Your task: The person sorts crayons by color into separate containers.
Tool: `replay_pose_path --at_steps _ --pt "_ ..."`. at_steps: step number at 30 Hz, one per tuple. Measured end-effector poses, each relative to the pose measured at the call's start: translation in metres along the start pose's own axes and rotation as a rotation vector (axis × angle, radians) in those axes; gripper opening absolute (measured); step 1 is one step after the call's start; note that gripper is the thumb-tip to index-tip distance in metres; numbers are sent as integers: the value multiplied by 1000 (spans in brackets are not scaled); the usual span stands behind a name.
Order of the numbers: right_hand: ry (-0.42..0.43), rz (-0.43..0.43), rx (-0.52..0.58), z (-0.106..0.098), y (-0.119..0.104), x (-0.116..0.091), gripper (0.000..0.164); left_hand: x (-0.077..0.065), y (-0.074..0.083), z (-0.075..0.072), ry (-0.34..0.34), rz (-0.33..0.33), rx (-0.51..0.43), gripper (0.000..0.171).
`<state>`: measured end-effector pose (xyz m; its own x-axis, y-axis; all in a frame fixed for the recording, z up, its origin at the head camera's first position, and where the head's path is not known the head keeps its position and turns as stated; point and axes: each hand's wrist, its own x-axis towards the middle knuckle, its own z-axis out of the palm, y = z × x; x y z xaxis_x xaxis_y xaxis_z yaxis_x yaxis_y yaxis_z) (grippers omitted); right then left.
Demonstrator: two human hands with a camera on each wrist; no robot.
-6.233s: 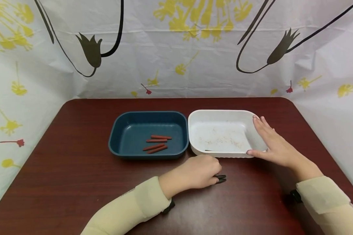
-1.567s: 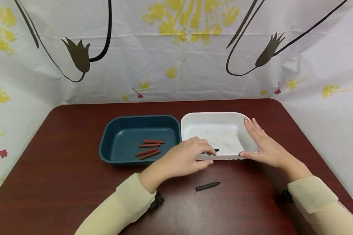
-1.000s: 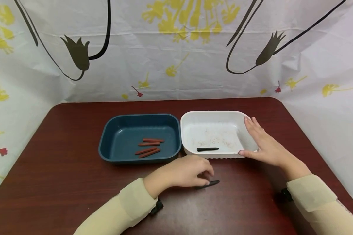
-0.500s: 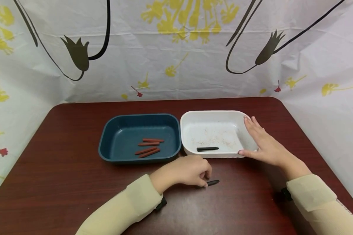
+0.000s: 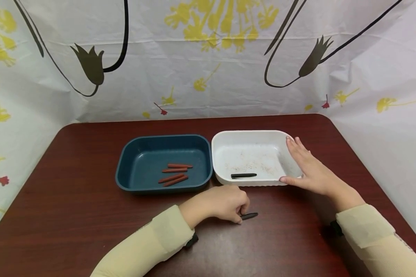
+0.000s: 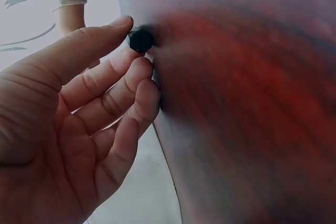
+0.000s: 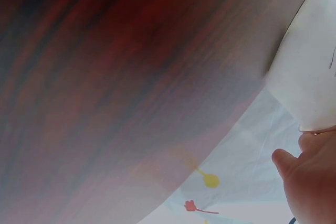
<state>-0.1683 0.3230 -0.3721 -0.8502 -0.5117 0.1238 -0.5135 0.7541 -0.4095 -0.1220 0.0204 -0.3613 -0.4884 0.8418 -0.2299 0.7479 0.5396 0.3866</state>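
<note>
My left hand [image 5: 225,203] pinches a black crayon [image 5: 249,216] between thumb and fingers, low over the table in front of the trays. In the left wrist view the crayon's round end [image 6: 140,41] shows between the thumb and fingertips. My right hand [image 5: 312,171] lies with spread fingers on the right end of the white tray [image 5: 225,179], thumb on the near rim. Inside that tray, along the near wall, lies another black crayon [image 5: 244,175], with a thin dark sliver just below it. Several reddish-brown crayons [image 5: 177,166] lie in the dark blue tray [image 5: 124,184] to the left.
Both trays stand side by side on the dark red-brown table [image 5: 72,200]. Small brownish crumbs [image 5: 251,165] are scattered on the white tray's floor. Behind the table hangs a white patterned sheet [image 5: 180,77], which also runs along both sides.
The left hand held black crayons earlier, then put one in the white tray. It came back to the one left on the table and now pinches it. The right hand stayed on the tray.
</note>
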Motion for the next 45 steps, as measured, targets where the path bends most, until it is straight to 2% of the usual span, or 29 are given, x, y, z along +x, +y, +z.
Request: replay_pose_path --at_steps 13,23,31,39,45 --pt "-3 2 18 0 -1 0 111 -3 1 -5 -12 19 -3 13" --pt "-6 16 18 1 -1 1 111 -11 5 -23 -10 21 -54 12" --pt "-14 22 -4 -1 -3 -1 111 -14 3 -41 33 76 -124 7" --pt "6 10 -8 0 -2 -1 111 -17 -4 -56 94 69 -155 4" --pt "3 12 4 0 -1 -1 111 -13 -7 -65 134 66 -144 4"
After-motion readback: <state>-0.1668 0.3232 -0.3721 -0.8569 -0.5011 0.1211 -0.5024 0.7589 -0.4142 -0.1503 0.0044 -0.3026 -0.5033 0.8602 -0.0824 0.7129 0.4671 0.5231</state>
